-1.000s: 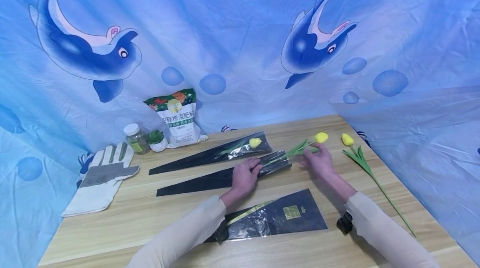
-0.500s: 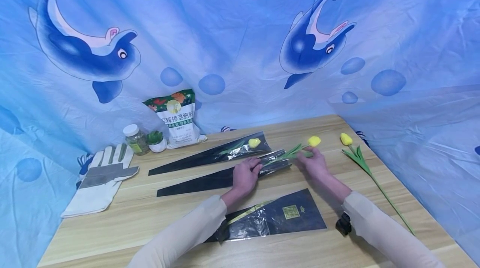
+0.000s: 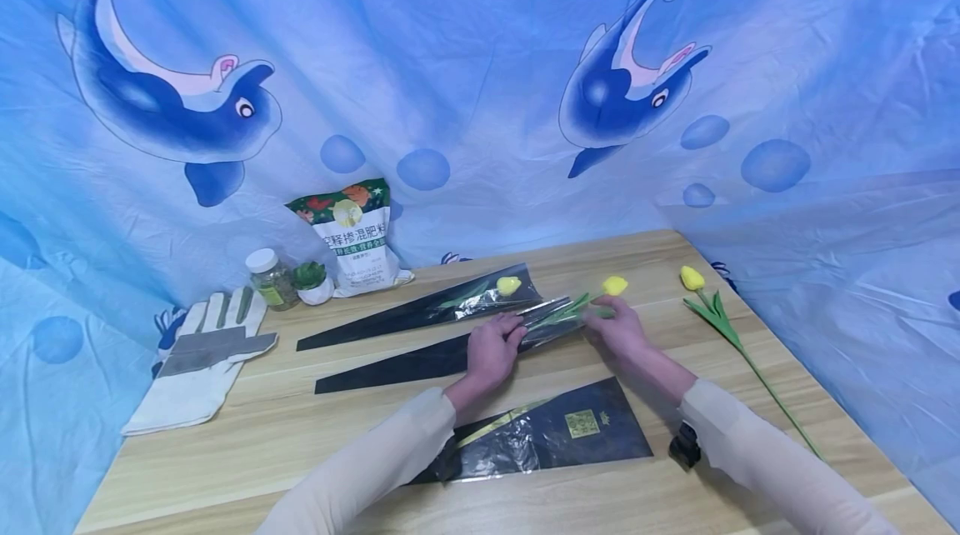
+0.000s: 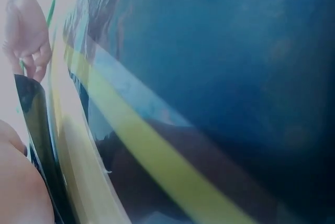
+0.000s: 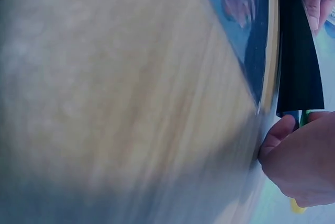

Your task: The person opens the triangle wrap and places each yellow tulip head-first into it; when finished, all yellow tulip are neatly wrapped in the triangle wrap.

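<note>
My left hand [image 3: 492,349] holds a black, clear-fronted flower sleeve [image 3: 405,364] near its wide mouth, on the middle of the table. At that mouth, my right hand [image 3: 618,331] pinches a yellow tulip [image 3: 615,286] by its green leaves and stem. The tulip's stem and part of its leaves lie inside the sleeve, while the bloom is outside, beyond my right fingers. In the right wrist view the sleeve's dark edge [image 5: 298,51] reaches down to my right fingertips. My left fingertips are partly hidden behind the sleeve.
Behind lies another sleeve [image 3: 375,322] with a tulip [image 3: 508,285] inside. A flat sleeve [image 3: 562,435] lies in front. One loose tulip [image 3: 720,318] is at the right. Gloves [image 3: 198,360], a jar [image 3: 272,278], a potted plant [image 3: 315,291] and a fertilizer bag [image 3: 360,247] stand left.
My right hand has moved left toward the sleeve's mouth, and the tulip has slid further into the sleeve. My left hand has stayed at nearly the same spot on the sleeve.
</note>
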Demonstrator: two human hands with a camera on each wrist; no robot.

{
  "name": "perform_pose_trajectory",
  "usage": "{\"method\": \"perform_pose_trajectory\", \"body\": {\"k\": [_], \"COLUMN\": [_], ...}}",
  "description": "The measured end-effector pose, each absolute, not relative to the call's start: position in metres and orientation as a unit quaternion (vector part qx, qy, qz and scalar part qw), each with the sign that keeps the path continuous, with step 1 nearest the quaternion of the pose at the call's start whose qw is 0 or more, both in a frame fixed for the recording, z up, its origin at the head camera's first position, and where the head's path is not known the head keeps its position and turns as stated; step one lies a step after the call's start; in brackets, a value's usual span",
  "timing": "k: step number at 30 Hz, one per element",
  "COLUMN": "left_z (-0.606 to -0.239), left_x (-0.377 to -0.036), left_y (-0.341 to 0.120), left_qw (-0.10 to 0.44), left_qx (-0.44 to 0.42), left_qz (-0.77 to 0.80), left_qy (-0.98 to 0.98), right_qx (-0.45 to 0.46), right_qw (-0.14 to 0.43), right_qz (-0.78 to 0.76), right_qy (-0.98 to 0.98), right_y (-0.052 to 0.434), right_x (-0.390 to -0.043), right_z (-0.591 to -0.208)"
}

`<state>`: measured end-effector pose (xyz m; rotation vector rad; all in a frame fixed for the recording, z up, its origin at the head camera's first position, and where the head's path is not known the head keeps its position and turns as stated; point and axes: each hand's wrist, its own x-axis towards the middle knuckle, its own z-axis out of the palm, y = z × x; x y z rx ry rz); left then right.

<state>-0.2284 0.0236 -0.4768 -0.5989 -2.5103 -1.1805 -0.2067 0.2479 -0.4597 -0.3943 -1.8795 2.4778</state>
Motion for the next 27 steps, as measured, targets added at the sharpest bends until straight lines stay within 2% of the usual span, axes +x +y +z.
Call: {"method": "perform_pose_trajectory", "body": {"k": [10, 21, 24, 27], "left_z": [-0.474, -0.476, -0.478, -0.479], "left_x": [-0.227, -0.228, -0.229, -0.229], "left_y": [0.023, 0.023, 0.023, 0.023], "left_qw": [0.136, 0.136, 0.133, 0.132], "left_qx": [-0.198, -0.205, -0.206, -0.208], "left_qz": [-0.404, -0.389, -0.383, -0.379], "left_qy": [-0.883, -0.888, -0.891, -0.892], "right_qx": [-0.119, -0.075, -0.076, -0.055], "right_qw": [-0.035, -0.131, -0.138, -0.105], "right_qz": [0.67, 0.633, 0.609, 0.538], "right_qy": [-0.732, -0.759, -0.777, -0.835], "right_y": [0.255, 0.269, 0.275, 0.285], "right_x": [-0.208, -0.205, -0.2, -0.196], "right_z": [-0.454, -0.446, -0.441, -0.434]}}
